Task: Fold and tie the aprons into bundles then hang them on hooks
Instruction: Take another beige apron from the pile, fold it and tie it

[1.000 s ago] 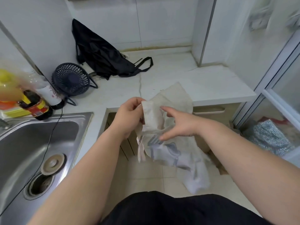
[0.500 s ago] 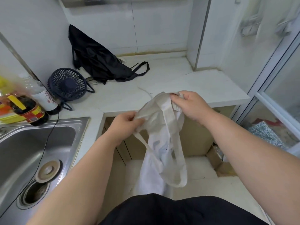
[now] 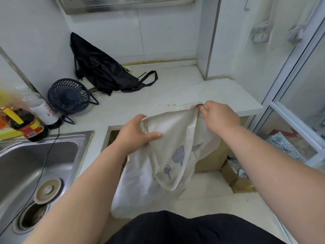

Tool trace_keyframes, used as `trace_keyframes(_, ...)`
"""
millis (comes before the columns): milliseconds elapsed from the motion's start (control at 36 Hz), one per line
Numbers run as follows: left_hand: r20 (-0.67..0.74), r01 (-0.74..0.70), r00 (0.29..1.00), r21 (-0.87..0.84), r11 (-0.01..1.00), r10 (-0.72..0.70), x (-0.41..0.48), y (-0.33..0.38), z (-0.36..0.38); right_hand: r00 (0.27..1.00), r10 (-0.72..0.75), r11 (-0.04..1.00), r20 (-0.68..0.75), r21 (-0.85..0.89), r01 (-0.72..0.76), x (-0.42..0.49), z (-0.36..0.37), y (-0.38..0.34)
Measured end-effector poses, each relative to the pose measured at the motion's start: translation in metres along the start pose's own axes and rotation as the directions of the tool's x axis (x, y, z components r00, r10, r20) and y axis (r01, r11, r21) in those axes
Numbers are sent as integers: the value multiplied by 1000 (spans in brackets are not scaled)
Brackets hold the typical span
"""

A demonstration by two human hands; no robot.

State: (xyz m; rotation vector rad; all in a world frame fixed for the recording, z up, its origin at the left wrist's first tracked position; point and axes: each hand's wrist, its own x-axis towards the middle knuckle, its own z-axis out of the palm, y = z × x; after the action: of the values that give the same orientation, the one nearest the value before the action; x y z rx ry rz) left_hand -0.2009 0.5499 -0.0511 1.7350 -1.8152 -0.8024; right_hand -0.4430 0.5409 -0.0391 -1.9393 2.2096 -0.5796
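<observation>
Right hand [image 3: 219, 118] moved out from left hand [image 3: 137, 136]; both pinch beige apron [image 3: 174, 138] edge taut between them, likely squaring for fold.

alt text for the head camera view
A person's left hand and right hand hold a beige printed apron stretched between them before a white counter. A black apron and a small dark fan sit on the counter, a steel sink at left.

A home kitchen: a steel sink [image 3: 35, 155] set in a white countertop [image 3: 167, 92], sauce bottles [image 3: 26, 124] just beside the sink, tiled walls behind.
</observation>
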Motion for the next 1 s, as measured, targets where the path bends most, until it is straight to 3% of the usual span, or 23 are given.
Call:
trace_keyframes(83, 65, 33, 997, 178, 984, -45, -5, -8, 1, 998, -45, 998, 35, 34, 44, -1, 0, 4)
trace_keyframes(194, -286, 116, 956, 190, 975, -58, -3, -18, 3, 955, -153, 988, 254, 13, 154, -2, -1, 3)
trace_keyframes(250, -435, 99, 900, 179, 979, -11, 2, -17, 1, 955, -152, 984, 257, -55, 171, -2, -2, 0)
trace_keyframes(361, -592, -59, 789, 194, 979, 165, 4, -1, -6, 987, -139, 987, -85, -91, 131, 3, -14, -9)
trace_keyframes(417, -688, -170, 685, 169, 971, 240, -3, 5, -7, 951, -154, 986, -269, 19, 165, 0, -19, -13)
trace_keyframes(444, -702, -185, 670, 157, 970, 241, -5, 1, -4, 941, -156, 978, -300, 86, 190, -2, -19, -13)
trace_keyframes(472, -670, -141, 717, 128, 982, 190, -5, -4, -3, 951, -158, 975, -265, 113, 193, -4, -15, -11)
trace_keyframes(500, -561, -28, 820, 160, 987, 114, -4, -13, 1, 978, -152, 984, -145, 76, 164, -5, -7, -6)
trace_keyframes(528, -388, 119, 921, 261, 958, -9, -3, -22, 5, 993, -117, 993, 29, -4, 118, -6, 4, -2)
trace_keyframes(556, -227, 217, 964, 380, 899, -137, -2, -29, 10, 982, -55, 992, 182, -99, 74, -9, 14, 1)
trace_keyframes(611, -159, 245, 968, 472, 847, -192, -3, -34, 16, 971, -10, 988, 239, -148, 47, -14, 28, 3)
trace_keyframes(722, -381, 184, 925, 398, 899, -21, -3, -30, 12, 997, -54, 996, 56, -65, 58, -9, 18, -7)
trace_keyframes(917, -282, 214, 956, 503, 837, -75, 10, -21, -5, 996, 5, 999, 89, 34, -8, -1, 5, -19)
trace_keyframes(1000, -258, 197, 963, 491, 848, -75, 16, -12, -10, 997, 49, 984, 54, 166, -57, 3, 5, -22)
